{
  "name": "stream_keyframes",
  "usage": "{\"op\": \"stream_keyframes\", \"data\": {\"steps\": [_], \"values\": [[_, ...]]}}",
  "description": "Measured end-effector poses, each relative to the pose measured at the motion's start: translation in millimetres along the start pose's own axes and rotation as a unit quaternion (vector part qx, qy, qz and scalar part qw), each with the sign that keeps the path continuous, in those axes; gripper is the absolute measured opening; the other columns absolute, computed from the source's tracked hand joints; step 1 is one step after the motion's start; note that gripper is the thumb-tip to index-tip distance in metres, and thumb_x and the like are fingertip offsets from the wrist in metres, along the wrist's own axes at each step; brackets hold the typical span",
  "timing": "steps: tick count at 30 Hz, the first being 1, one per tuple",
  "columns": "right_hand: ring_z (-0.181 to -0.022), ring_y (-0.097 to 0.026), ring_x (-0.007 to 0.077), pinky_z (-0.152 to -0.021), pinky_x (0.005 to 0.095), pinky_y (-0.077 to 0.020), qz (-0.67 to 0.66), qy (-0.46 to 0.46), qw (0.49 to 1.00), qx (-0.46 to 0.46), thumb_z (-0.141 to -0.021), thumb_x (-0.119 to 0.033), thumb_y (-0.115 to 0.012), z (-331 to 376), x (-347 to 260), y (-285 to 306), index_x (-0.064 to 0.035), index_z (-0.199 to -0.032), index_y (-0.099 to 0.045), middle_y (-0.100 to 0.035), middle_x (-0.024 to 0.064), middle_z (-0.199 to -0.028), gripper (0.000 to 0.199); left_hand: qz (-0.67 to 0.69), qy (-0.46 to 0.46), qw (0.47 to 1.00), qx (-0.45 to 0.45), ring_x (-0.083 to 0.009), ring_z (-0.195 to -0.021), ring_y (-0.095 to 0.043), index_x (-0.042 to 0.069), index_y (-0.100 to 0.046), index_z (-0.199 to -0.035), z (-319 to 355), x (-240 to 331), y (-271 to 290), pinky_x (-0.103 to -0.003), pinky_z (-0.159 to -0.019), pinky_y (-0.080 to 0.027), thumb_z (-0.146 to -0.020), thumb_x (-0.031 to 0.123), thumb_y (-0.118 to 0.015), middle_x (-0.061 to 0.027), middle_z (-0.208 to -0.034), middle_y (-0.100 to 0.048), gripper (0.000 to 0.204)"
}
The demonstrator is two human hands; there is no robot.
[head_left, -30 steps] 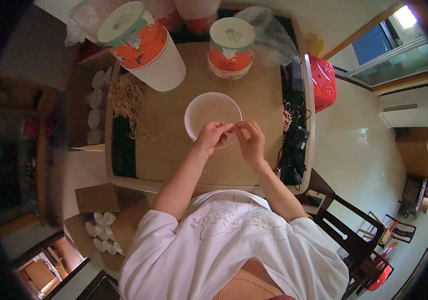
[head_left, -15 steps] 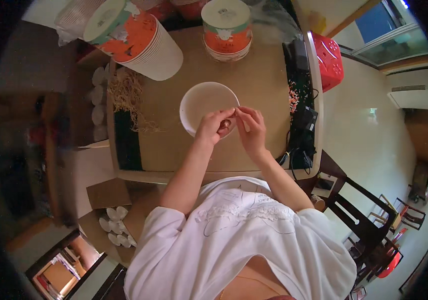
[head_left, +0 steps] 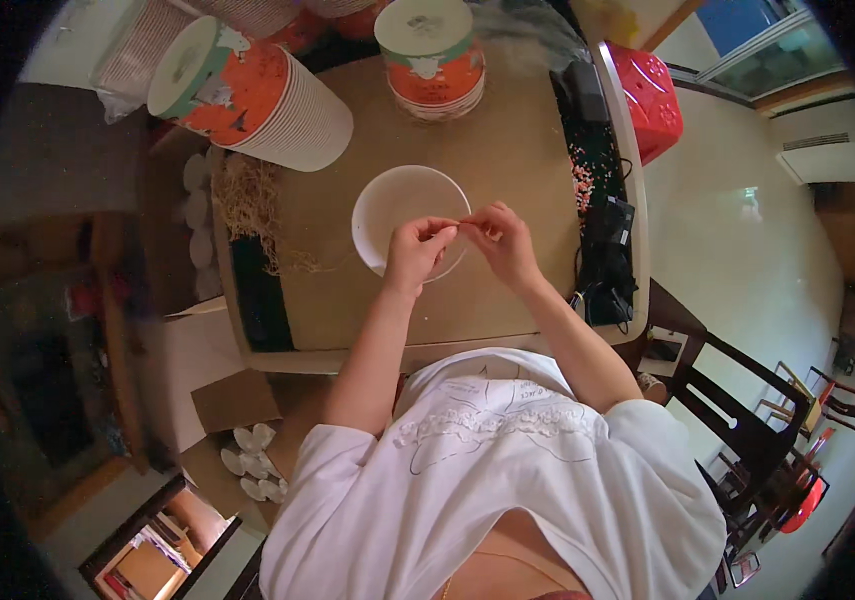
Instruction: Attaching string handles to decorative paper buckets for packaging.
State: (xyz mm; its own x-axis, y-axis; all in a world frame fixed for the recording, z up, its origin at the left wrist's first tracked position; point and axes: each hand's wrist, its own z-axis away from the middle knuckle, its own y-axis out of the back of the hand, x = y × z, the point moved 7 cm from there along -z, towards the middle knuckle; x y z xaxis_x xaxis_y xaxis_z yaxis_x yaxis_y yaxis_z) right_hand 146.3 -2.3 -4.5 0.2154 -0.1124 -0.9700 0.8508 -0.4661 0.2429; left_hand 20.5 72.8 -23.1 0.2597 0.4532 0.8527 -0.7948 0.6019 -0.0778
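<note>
A white round bowl-like tub stands on the brown tabletop sheet in front of me. Over its near right rim my left hand is closed, thumb and forefinger pressed together. My right hand also pinches, and its fingertips meet those of the left. Whatever lies between the fingertips is too small to name. The inside of the left palm is hidden now.
Orange, green and white paper tubs stand in one stack, with a longer stack leaning at far left. Tangled tan strands lie at left. Pink-white bits and black power adapters line the right edge, beside a red plastic stool.
A shiny reddish-brown thing showed in my left palm earlier; now it is out of sight. The right hand has turned slightly, its fingertips still at the left's. The whole view has shifted a little.
</note>
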Motion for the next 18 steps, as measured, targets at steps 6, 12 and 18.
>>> {"op": "stream_keyframes", "data": {"steps": [6, 12, 18], "values": [[-0.066, -0.049, 0.0140, -0.060, 0.0258, -0.0402, -0.031, -0.009, 0.999, 0.018, -0.077, -0.006, -0.066, -1.7, 3.1, 0.2, -0.0051, -0.081, -0.064, -0.054, 0.0049, -0.076, 0.004, 0.036, 0.003, 0.999, 0.019, -0.0009, -0.051, -0.043, 0.001, -0.067, -0.092, 2.2, 6.1, 0.5, -0.015, -0.044, -0.032, -0.085, 0.008, -0.060, -0.0053, -0.080, -0.067, 0.013], [-0.065, -0.048, 0.0132, -0.059, 0.0254, -0.0393, -0.024, -0.011, 0.999, 0.018, -0.078, -0.007, -0.067, -2.1, 2.3, -0.6, -0.0055, -0.080, -0.064, -0.054, 0.0042, -0.075, 0.004, -0.173, -0.107, 0.978, 0.057, -0.0082, -0.059, -0.057, 0.002, -0.067, -0.096, 7.2, 21.2, -1.5, -0.022, -0.054, -0.044, -0.083, 0.008, -0.061, -0.0055, -0.077, -0.068, 0.016], [-0.065, -0.050, 0.0155, -0.058, 0.0277, -0.0422, 0.011, 0.007, 1.000, 0.007, -0.077, -0.009, -0.068, -2.0, -11.0, -2.0, -0.0071, -0.082, -0.064, -0.054, 0.0053, -0.075, 0.007, -0.224, -0.182, 0.951, 0.115, -0.0119, -0.066, -0.062, -0.002, -0.064, -0.089, 9.1, 28.3, 1.1, -0.024, -0.061, -0.048, -0.084, 0.006, -0.058, -0.0076, -0.074, -0.066, 0.011]]}}
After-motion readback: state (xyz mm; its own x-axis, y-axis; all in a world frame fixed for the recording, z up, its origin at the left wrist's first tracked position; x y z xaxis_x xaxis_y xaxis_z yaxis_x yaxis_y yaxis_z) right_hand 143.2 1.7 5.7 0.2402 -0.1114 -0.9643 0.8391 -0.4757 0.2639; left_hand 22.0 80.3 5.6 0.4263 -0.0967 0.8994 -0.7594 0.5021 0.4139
